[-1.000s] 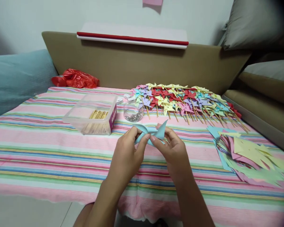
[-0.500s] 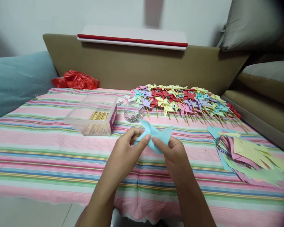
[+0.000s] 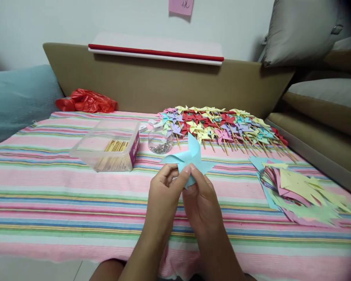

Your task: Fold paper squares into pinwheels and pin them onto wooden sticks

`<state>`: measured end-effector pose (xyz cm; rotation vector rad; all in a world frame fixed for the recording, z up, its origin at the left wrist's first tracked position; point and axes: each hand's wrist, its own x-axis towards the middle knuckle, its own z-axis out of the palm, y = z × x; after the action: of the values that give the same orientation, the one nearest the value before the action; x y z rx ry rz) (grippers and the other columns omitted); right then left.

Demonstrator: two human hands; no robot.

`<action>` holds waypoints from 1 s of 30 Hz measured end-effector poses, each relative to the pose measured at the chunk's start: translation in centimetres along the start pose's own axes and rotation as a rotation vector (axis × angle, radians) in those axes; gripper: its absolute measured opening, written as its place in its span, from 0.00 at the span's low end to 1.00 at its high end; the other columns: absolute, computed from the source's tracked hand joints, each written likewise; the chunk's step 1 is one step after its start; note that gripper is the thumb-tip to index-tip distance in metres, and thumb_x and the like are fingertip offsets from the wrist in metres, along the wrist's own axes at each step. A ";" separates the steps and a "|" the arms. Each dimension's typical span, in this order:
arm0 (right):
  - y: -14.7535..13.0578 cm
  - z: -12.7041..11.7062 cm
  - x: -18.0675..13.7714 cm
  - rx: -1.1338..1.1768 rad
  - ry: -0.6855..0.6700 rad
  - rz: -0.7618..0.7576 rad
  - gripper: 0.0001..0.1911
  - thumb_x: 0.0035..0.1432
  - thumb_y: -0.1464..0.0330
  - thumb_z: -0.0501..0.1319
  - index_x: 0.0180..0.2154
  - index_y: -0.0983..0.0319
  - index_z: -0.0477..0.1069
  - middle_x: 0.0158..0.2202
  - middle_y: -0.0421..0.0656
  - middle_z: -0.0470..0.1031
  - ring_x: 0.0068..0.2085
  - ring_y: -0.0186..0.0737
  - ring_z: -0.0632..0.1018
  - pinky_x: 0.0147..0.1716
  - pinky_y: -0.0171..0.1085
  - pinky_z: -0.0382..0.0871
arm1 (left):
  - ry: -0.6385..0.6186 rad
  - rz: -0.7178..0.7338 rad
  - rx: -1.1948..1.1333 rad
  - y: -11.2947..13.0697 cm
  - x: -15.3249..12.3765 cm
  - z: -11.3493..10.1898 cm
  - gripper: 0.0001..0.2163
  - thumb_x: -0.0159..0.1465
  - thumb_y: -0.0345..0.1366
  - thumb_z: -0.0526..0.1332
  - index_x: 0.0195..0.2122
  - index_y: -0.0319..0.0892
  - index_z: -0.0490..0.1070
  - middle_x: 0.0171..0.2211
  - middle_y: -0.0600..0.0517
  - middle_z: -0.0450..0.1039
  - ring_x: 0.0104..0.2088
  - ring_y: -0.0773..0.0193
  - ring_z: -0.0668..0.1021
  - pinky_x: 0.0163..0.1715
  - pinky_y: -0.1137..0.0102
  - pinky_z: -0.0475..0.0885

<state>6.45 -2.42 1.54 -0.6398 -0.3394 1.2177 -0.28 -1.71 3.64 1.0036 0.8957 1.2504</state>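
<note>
A light-blue paper pinwheel [image 3: 195, 156], its blades folded in toward the middle, is pinched between both hands above the striped cloth. My left hand [image 3: 168, 189] is closed on its lower left part, with the thumb near the centre. From the lower right my right hand [image 3: 201, 191] grips it, the thumb tip beside the left thumb. Fingers behind the paper are partly hidden. Just beyond the hands stands a clear round tub [image 3: 160, 142] of small silvery pins. Left of that is a clear plastic box [image 3: 84, 150] holding many thin wooden sticks [image 3: 114, 150].
Many finished pinwheels [image 3: 204, 127] on sticks lie at the back right. A pile of cut coloured paper [image 3: 301, 185] lies at the right. A red plastic bag [image 3: 92, 101], small white boxes [image 3: 153, 123] and a brown backboard [image 3: 134, 86] are at the back. Cushions [image 3: 298, 35] stand right.
The pinwheel has been turned in my hands, one blade now pointing up. Both thumbs have come together near its centre. My right hand has moved left and lower.
</note>
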 end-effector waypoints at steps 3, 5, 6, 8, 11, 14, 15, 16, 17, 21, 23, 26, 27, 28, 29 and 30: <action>0.2 0.3 -0.2 -0.068 0.053 0.004 0.08 0.52 0.63 0.71 0.33 0.59 0.78 0.36 0.40 0.82 0.42 0.42 0.81 0.47 0.41 0.75 | 0.060 -0.002 -0.030 -0.4 0.0 0.1 0.10 0.60 0.40 0.70 0.30 0.40 0.73 0.25 0.56 0.71 0.30 0.69 0.73 0.32 0.76 0.68; 0.2 0.4 -0.2 -0.119 0.054 0.003 0.10 0.51 0.63 0.71 0.36 0.60 0.79 0.40 0.42 0.83 0.46 0.45 0.81 0.50 0.43 0.74 | 0.071 -0.001 -0.037 -0.6 0.1 -0.2 0.11 0.60 0.41 0.70 0.29 0.40 0.72 0.24 0.57 0.69 0.27 0.70 0.71 0.30 0.76 0.66; 0.1 0.4 -0.2 -0.143 0.040 -0.001 0.12 0.51 0.62 0.71 0.37 0.61 0.79 0.41 0.43 0.83 0.47 0.47 0.81 0.51 0.45 0.74 | 0.072 -0.004 -0.043 -0.7 0.2 -0.3 0.12 0.61 0.42 0.70 0.29 0.40 0.72 0.24 0.57 0.69 0.27 0.71 0.70 0.29 0.76 0.66; 0.1 0.2 -0.1 -0.186 0.011 -0.014 0.15 0.52 0.61 0.70 0.39 0.61 0.77 0.42 0.44 0.83 0.47 0.48 0.81 0.50 0.46 0.74 | 0.076 -0.008 -0.080 -0.7 0.3 -0.6 0.12 0.61 0.43 0.69 0.30 0.40 0.73 0.26 0.57 0.70 0.27 0.71 0.69 0.29 0.77 0.66; 0.0 -0.3 -0.1 -0.215 0.048 -0.101 0.18 0.58 0.58 0.66 0.48 0.58 0.70 0.43 0.43 0.82 0.47 0.46 0.81 0.47 0.45 0.76 | 0.102 0.006 -0.177 -0.4 0.4 -0.9 0.11 0.60 0.42 0.70 0.32 0.40 0.74 0.30 0.56 0.72 0.30 0.70 0.72 0.32 0.76 0.68; -0.2 -0.9 -0.2 -0.322 -0.005 -0.279 0.30 0.62 0.64 0.63 0.61 0.52 0.54 0.47 0.44 0.81 0.51 0.45 0.81 0.50 0.48 0.74 | 0.171 0.022 -0.256 -0.1 0.7 -1.2 0.11 0.58 0.41 0.72 0.33 0.40 0.75 0.32 0.55 0.73 0.32 0.70 0.73 0.33 0.76 0.69; -0.3 -1.2 -0.2 -0.408 -0.069 -0.346 0.34 0.62 0.67 0.63 0.63 0.51 0.50 0.49 0.45 0.80 0.53 0.45 0.80 0.53 0.49 0.73 | 0.194 0.024 -0.269 0.0 0.8 -1.3 0.11 0.57 0.41 0.72 0.34 0.40 0.76 0.31 0.55 0.73 0.31 0.70 0.73 0.32 0.77 0.68; -0.4 -1.4 -0.2 -0.512 -0.139 -0.420 0.35 0.62 0.69 0.63 0.64 0.50 0.49 0.52 0.47 0.78 0.55 0.45 0.78 0.55 0.51 0.71 | 0.212 0.028 -0.276 0.1 0.9 -1.5 0.11 0.57 0.40 0.73 0.34 0.40 0.76 0.31 0.55 0.73 0.30 0.71 0.72 0.32 0.77 0.68; -0.5 -1.7 -0.2 -0.627 -0.201 -0.496 0.34 0.61 0.71 0.63 0.64 0.50 0.53 0.55 0.47 0.77 0.56 0.46 0.77 0.57 0.52 0.70 | 0.222 0.034 -0.275 0.2 1.0 -1.6 0.11 0.56 0.40 0.73 0.34 0.40 0.76 0.31 0.55 0.73 0.30 0.71 0.71 0.31 0.77 0.67; -1.0 -2.0 -0.3 -0.990 -0.337 -0.651 0.15 0.60 0.72 0.65 0.48 0.53 0.75 0.53 0.46 0.77 0.60 0.50 0.74 0.60 0.54 0.66 | 0.217 0.049 -0.226 0.4 1.0 -2.1 0.10 0.58 0.41 0.71 0.34 0.40 0.75 0.30 0.56 0.72 0.28 0.72 0.70 0.29 0.77 0.66; -1.2 -1.9 -0.4 -1.016 -0.334 -0.627 0.08 0.60 0.70 0.66 0.41 0.54 0.78 0.56 0.47 0.75 0.64 0.54 0.69 0.60 0.55 0.65 | 0.200 0.055 -0.175 0.4 0.8 -2.2 0.10 0.59 0.41 0.70 0.33 0.41 0.75 0.30 0.57 0.72 0.28 0.72 0.71 0.30 0.77 0.66; -1.3 -1.6 -0.5 -0.947 -0.243 -0.616 0.02 0.60 0.66 0.66 0.35 0.56 0.78 0.63 0.49 0.68 0.66 0.55 0.65 0.59 0.55 0.66 | 0.177 0.066 -0.055 0.5 0.6 -2.1 0.10 0.61 0.42 0.69 0.31 0.41 0.74 0.28 0.56 0.73 0.29 0.69 0.73 0.32 0.75 0.68; -1.3 -1.6 -0.4 -0.925 -0.201 -0.613 0.03 0.60 0.65 0.66 0.33 0.56 0.78 0.63 0.49 0.67 0.65 0.55 0.67 0.59 0.55 0.66 | 0.171 0.067 -0.017 0.5 0.5 -2.0 0.10 0.61 0.42 0.69 0.31 0.41 0.74 0.26 0.56 0.73 0.29 0.68 0.74 0.34 0.74 0.69; -1.3 -1.6 -0.3 -0.907 -0.156 -0.607 0.05 0.60 0.64 0.66 0.32 0.57 0.78 0.63 0.49 0.67 0.63 0.54 0.69 0.58 0.55 0.66 | 0.164 0.064 0.016 0.6 0.5 -1.9 0.10 0.60 0.43 0.69 0.30 0.41 0.74 0.25 0.56 0.73 0.29 0.67 0.75 0.35 0.73 0.70; -1.2 -1.6 -0.2 -0.892 -0.110 -0.598 0.06 0.60 0.63 0.66 0.32 0.57 0.77 0.62 0.49 0.68 0.61 0.53 0.71 0.57 0.54 0.67 | 0.155 0.060 0.039 0.6 0.5 -1.8 0.10 0.60 0.43 0.69 0.30 0.41 0.74 0.25 0.55 0.74 0.30 0.66 0.76 0.36 0.72 0.71; -1.1 -1.7 0.0 -0.877 -0.064 -0.586 0.06 0.60 0.62 0.66 0.32 0.57 0.77 0.61 0.49 0.69 0.59 0.52 0.73 0.56 0.53 0.68 | 0.145 0.057 0.053 0.6 0.4 -1.7 0.10 0.60 0.42 0.69 0.31 0.41 0.75 0.26 0.55 0.74 0.31 0.65 0.77 0.37 0.71 0.72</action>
<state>8.23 -3.14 0.94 -1.1454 -1.0621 0.4806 -2.02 -1.10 3.70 0.9960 1.0229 1.3668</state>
